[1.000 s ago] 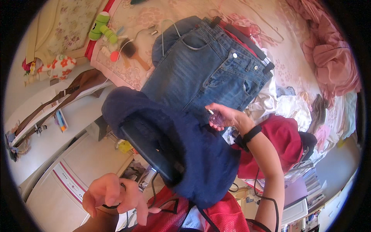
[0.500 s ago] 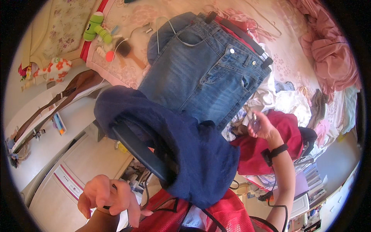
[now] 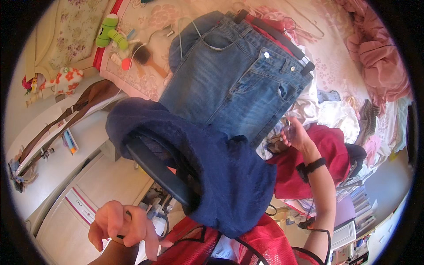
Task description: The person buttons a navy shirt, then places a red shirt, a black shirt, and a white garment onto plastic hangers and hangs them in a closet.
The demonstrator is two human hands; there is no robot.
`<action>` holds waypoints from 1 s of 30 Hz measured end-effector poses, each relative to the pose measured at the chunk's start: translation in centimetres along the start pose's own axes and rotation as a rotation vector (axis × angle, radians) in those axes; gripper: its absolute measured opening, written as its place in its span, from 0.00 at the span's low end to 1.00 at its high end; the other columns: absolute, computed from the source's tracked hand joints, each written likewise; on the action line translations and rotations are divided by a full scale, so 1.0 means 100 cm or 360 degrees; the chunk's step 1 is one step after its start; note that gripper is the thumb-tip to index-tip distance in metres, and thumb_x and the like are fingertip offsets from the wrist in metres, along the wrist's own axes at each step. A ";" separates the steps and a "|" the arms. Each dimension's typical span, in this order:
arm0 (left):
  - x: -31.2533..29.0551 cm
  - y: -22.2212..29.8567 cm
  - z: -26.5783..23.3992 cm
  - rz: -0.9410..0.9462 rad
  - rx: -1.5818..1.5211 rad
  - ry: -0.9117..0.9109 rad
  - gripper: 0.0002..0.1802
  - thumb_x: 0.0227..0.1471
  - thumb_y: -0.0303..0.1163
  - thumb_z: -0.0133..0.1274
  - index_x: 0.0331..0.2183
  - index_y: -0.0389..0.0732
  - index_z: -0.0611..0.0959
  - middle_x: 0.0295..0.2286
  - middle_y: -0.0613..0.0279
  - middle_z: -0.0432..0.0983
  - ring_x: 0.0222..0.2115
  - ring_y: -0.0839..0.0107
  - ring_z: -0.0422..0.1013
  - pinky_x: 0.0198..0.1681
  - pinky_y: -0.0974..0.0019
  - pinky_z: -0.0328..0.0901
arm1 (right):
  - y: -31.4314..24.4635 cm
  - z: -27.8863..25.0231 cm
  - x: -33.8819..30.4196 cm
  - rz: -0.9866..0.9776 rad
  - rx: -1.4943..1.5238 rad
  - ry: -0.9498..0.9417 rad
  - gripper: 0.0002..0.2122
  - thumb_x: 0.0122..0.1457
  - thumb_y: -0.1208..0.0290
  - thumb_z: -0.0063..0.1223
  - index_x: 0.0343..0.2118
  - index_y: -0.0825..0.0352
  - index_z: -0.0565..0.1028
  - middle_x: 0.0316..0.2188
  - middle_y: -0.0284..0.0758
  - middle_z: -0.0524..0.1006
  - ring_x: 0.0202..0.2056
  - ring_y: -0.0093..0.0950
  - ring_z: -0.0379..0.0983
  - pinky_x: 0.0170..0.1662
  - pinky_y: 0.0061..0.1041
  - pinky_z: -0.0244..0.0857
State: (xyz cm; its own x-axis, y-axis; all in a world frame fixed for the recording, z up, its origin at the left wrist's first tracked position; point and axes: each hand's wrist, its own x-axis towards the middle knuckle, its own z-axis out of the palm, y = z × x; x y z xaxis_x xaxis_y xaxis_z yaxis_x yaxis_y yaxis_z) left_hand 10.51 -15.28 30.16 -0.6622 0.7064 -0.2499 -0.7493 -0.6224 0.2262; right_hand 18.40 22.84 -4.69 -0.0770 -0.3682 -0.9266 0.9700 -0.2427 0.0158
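while the bed (image 3: 139,85) fills the upper part of the view under a pink flowered cover, a blue denim garment (image 3: 207,79) lies across its middle, running down toward its near edge. overlapping the denim's lower end is a navy cloth (image 3: 229,185), draped around a dark curved bar (image 3: 159,172) at that near edge. bunched pink fabric (image 3: 382,64) covers the far right corner of the bed, and a red cloth (image 3: 320,154) sits at its near right corner, beside a heap of white clothes (image 3: 338,117). the two hands are well apart: the left hand (image 3: 128,223) hangs off the bed, below and left of the navy cloth, its fingers spread and loosely bent; the right hand (image 3: 299,134) is closed around a bottle, palm side toward the denim. a dark hanger (image 3: 289,44) is clipped at the denim's waist. along the bed's red-trimmed left edge rests a green toy (image 3: 110,33), with a hairbrush (image 3: 143,55) just inward of it. the small, clear, purplish bottle (image 3: 289,131) is just beside the denim's right edge; whether they touch, i cannot tell.
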 end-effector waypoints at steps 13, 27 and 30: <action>-0.012 0.011 0.003 -0.0066 0.0029 0.0079 0.17 0.45 0.27 0.53 0.36 0.38 0.65 0.31 0.51 0.63 0.40 0.37 0.68 0.54 0.26 0.46 | -0.010 0.056 -0.086 0.0023 -0.0329 -0.1063 0.26 0.53 0.48 0.49 0.23 0.75 0.75 0.17 0.40 0.75 0.16 0.28 0.72 0.16 0.22 0.65; 0.188 0.008 -0.100 -0.0023 0.0238 0.0005 0.19 0.55 0.38 0.42 0.46 0.37 0.71 0.45 0.51 0.69 0.54 0.50 0.60 0.59 0.50 0.52 | -0.028 0.023 -0.065 -0.1044 0.0184 0.0428 0.19 0.57 0.56 0.50 0.40 0.69 0.73 0.31 0.33 0.76 0.30 0.22 0.72 0.28 0.17 0.62; 0.249 0.000 -0.143 0.0019 0.0437 0.0216 0.21 0.55 0.37 0.44 0.48 0.36 0.71 0.45 0.47 0.71 0.52 0.52 0.62 0.57 0.51 0.56 | -0.032 0.026 -0.080 -0.1266 0.0026 0.0781 0.16 0.57 0.65 0.52 0.44 0.71 0.72 0.35 0.34 0.76 0.34 0.21 0.72 0.34 0.15 0.63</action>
State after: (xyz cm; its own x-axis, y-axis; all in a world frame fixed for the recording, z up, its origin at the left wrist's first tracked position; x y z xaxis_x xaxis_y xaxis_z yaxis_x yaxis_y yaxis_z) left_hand -5.99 -2.51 10.44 -0.6792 0.6368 -0.3650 -0.7246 -0.5027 0.4715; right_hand 15.31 24.21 3.70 -0.6075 0.3311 -0.7220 0.6701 -0.2745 -0.6897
